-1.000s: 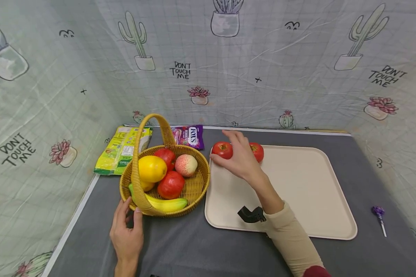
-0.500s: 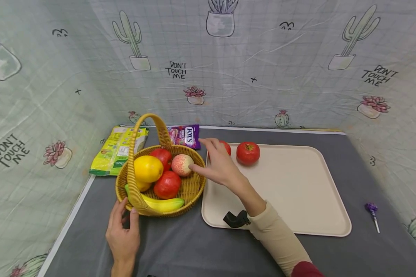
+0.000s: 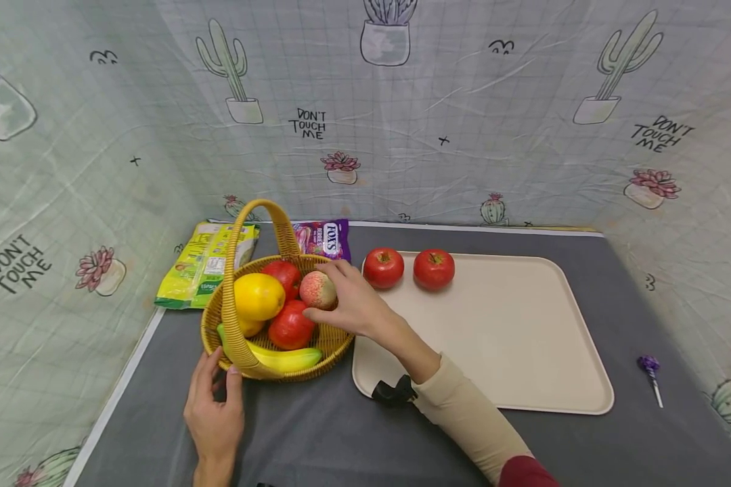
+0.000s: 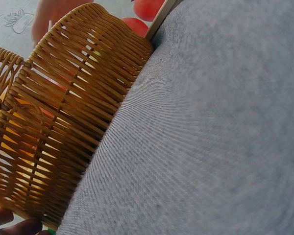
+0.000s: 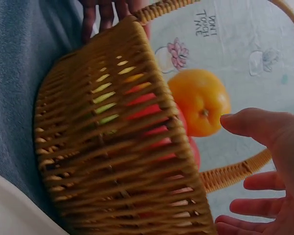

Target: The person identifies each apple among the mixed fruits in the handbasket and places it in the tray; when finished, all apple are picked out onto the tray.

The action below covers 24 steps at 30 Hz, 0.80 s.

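Observation:
My right hand (image 3: 356, 304) is over the right side of the yellow wicker basket (image 3: 334, 343), thumb and fingers spread around a pink-and-cream peach (image 3: 318, 289). In the right wrist view, a gap shows between its thumb and fingers; any contact with the peach is hidden. My left hand (image 3: 214, 412) touches the basket's near left edge with relaxed fingers. In the left wrist view, fingertips (image 4: 27, 226) lie by the woven wall. Also inside the basket are a yellow fruit (image 3: 258, 296), a red fruit (image 3: 292, 325), another red fruit (image 3: 283, 276) and a banana (image 3: 289, 360).
A beige tray (image 3: 493, 331) lies right of the basket, with two red round fruits, one (image 3: 383, 268) at its far left corner and another (image 3: 434, 269) beside it. Behind the basket are a yellow-green packet (image 3: 197, 267) and a purple candy bag (image 3: 329, 238). A lollipop (image 3: 649, 368) lies far right.
My right hand has moved left from the red fruit at the tray's far left corner to the peach in the basket. My left hand stays at the basket's edge.

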Each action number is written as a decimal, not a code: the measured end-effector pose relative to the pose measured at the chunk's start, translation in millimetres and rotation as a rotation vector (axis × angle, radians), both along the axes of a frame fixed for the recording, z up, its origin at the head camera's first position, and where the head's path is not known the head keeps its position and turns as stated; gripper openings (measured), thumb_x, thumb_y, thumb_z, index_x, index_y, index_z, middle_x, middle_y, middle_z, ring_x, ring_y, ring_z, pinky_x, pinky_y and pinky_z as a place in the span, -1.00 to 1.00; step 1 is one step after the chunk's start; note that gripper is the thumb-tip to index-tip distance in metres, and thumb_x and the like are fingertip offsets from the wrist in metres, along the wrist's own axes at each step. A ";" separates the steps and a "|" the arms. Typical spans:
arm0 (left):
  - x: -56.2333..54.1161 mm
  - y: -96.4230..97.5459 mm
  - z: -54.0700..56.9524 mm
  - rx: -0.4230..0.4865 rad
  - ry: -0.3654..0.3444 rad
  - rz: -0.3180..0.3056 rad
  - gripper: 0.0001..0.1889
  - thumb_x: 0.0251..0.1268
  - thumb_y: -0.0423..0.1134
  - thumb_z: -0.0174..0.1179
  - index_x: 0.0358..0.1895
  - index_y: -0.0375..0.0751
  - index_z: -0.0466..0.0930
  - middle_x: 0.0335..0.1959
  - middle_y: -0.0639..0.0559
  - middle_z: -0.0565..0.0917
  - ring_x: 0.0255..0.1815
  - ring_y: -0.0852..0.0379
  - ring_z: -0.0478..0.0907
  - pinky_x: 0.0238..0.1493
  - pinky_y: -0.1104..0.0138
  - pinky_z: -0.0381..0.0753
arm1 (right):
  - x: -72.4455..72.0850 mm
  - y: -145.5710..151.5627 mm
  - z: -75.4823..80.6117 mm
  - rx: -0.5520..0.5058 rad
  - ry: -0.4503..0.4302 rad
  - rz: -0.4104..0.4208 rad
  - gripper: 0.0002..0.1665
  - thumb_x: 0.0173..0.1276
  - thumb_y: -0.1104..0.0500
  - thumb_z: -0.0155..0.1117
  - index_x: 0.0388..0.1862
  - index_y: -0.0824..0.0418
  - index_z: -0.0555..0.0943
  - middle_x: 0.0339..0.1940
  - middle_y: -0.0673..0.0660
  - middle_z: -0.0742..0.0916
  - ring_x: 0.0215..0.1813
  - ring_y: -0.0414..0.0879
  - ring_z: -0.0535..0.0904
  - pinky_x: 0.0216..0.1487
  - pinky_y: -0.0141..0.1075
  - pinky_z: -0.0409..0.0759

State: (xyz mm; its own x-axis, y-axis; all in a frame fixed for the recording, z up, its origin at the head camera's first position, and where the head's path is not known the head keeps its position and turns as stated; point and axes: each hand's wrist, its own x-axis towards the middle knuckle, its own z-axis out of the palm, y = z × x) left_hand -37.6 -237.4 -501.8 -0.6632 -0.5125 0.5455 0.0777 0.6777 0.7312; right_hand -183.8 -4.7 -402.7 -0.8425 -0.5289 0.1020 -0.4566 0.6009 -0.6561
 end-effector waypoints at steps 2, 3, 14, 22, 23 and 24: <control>0.2 0.0 0.8 0.002 -0.003 -0.002 -0.57 0.31 -0.36 0.28 0.25 -0.16 0.62 0.27 -0.25 0.60 -0.01 0.00 0.63 -0.07 0.81 0.35 | 1.0 -5.1 -1.9 0.018 0.000 0.017 -0.04 0.21 -0.28 0.36 0.49 0.10 0.34 0.47 0.17 0.42 0.41 0.09 0.40 0.36 0.01 0.51; 0.1 -0.2 0.8 0.003 -0.005 0.000 -0.57 0.30 -0.36 0.29 0.25 -0.16 0.62 0.27 -0.25 0.61 -0.01 0.05 0.63 -0.08 0.81 0.36 | 1.6 -7.6 -2.9 0.030 0.003 0.026 -0.04 0.21 -0.28 0.36 0.49 0.10 0.34 0.48 0.18 0.42 0.43 0.10 0.38 0.38 0.02 0.49; 0.7 -0.6 1.0 0.013 -0.008 -0.005 -0.57 0.30 -0.37 0.29 0.25 -0.15 0.62 0.27 -0.25 0.60 -0.01 0.04 0.61 -0.07 0.81 0.36 | 12.7 -33.2 -10.5 0.131 0.038 0.075 -0.07 0.22 -0.27 0.38 0.48 0.08 0.37 0.42 0.08 0.43 0.35 0.02 0.40 0.34 -0.13 0.54; 0.3 -1.6 -0.9 0.016 0.000 -0.009 -0.56 0.27 -0.38 0.30 0.24 -0.16 0.63 0.27 -0.29 0.60 0.03 0.62 0.45 -0.08 0.81 0.35 | 21.2 -47.1 -13.8 0.287 0.111 0.052 -0.06 0.21 -0.38 0.33 0.48 -0.03 0.36 0.42 0.09 0.48 0.15 0.08 0.57 0.18 -0.08 0.63; 0.5 -1.5 -0.7 0.016 -0.003 -0.009 -0.56 0.28 -0.38 0.30 0.24 -0.16 0.63 0.27 -0.29 0.60 0.03 0.53 0.51 -0.07 0.81 0.35 | 21.8 -48.5 -14.4 0.298 0.117 0.050 -0.07 0.21 -0.39 0.32 0.48 -0.04 0.36 0.42 0.08 0.48 0.13 0.08 0.59 0.18 -0.08 0.63; 0.7 -1.5 -0.6 0.017 -0.007 -0.009 -0.56 0.28 -0.38 0.30 0.25 -0.16 0.63 0.27 -0.28 0.60 0.02 0.42 0.56 -0.07 0.82 0.35 | 22.4 -49.7 -15.1 0.306 0.121 0.047 -0.07 0.21 -0.40 0.31 0.47 -0.04 0.37 0.41 0.07 0.48 0.12 0.07 0.60 0.16 -0.07 0.64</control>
State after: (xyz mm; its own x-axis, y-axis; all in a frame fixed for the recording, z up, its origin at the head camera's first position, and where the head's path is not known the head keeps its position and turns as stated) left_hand -36.9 -238.9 -502.4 -0.6713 -0.5155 0.5325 0.0787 0.6648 0.7429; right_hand -161.4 -54.4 -417.7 -0.8082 -0.5881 0.0299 -0.5517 0.7384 -0.3879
